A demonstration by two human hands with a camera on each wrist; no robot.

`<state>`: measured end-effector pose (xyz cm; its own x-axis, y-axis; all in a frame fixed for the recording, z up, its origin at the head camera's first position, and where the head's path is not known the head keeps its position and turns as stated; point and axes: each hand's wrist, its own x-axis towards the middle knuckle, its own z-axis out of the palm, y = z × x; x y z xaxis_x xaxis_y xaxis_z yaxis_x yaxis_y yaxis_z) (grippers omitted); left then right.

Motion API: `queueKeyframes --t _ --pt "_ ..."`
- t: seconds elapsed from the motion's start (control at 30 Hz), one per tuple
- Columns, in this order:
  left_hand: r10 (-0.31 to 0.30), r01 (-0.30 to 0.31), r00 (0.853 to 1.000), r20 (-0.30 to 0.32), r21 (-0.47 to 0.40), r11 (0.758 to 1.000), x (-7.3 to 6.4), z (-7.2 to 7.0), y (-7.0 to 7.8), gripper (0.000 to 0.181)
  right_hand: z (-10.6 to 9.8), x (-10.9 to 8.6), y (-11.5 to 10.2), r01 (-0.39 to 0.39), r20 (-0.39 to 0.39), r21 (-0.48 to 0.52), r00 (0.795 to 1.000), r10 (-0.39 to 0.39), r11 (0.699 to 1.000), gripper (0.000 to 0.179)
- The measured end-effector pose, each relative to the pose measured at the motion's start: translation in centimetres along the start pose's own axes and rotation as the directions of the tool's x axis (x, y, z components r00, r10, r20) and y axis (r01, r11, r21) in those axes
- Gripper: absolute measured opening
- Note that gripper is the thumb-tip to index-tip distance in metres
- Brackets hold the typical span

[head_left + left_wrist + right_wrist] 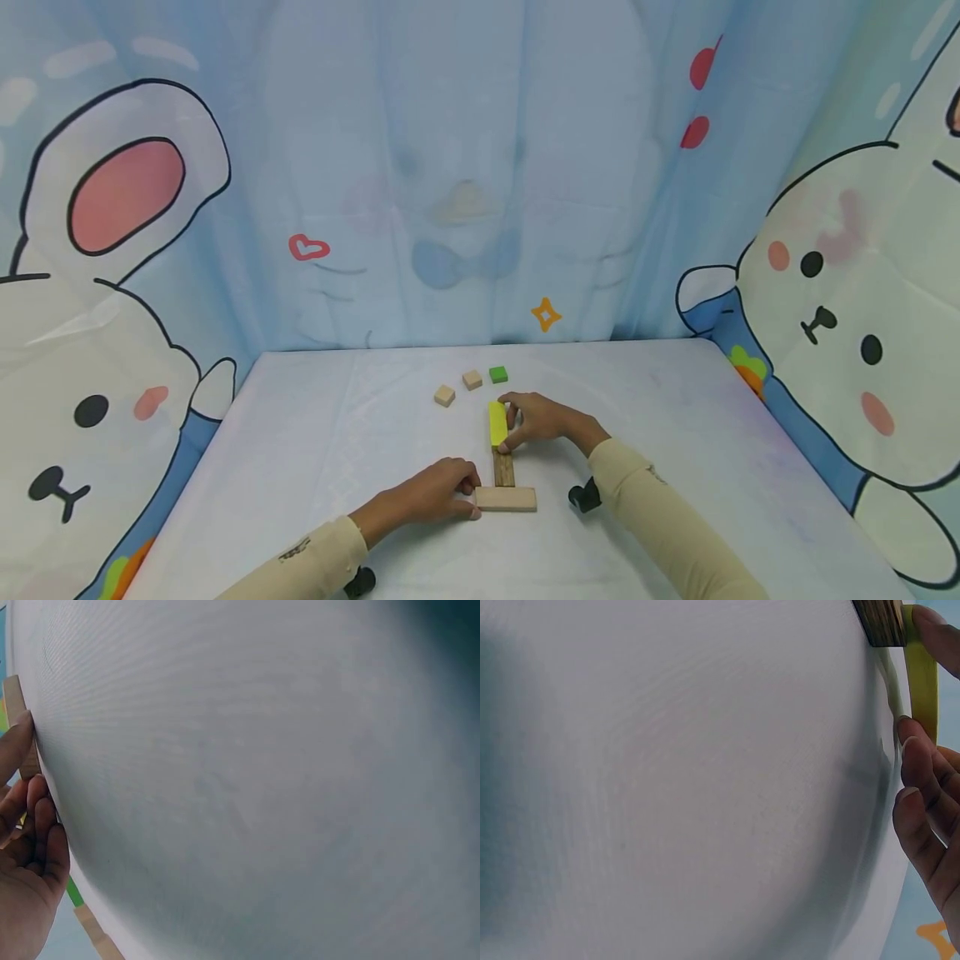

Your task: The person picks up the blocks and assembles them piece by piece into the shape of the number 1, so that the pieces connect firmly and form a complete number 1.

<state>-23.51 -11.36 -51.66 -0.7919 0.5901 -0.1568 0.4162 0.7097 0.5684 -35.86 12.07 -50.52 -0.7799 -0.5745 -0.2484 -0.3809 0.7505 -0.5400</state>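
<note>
- Yellow block point(498, 423), lower centre: right hand point(536, 417) pinches it; slipping could nudge the brown block point(504, 470).
- Left hand point(438, 490) pinches the pale block point(507, 499) below; tugging could skew it.

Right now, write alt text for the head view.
A person's right-hand grip pinches a yellow rectangular block beyond a brown wooden block; the left-hand grip pinches a pale rectangular wooden block at the brown one's near end. Farther back on the white table lie two pale wooden cubes and a green block.

The right grip point(922, 836) pinches a yellow block point(922, 682) by its ends beside a brown wooden block point(881, 622).
</note>
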Motion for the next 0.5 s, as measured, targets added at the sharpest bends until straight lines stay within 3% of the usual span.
queueKeyframes --t 0.5 --pt "-0.002 0.002 1.000 -0.006 0.014 1.000 0.02 0.13 -0.07 0.030 -0.01 -0.02 0.14 -0.006 0.011 -0.010 1.000 0.006 1.000 0.093"
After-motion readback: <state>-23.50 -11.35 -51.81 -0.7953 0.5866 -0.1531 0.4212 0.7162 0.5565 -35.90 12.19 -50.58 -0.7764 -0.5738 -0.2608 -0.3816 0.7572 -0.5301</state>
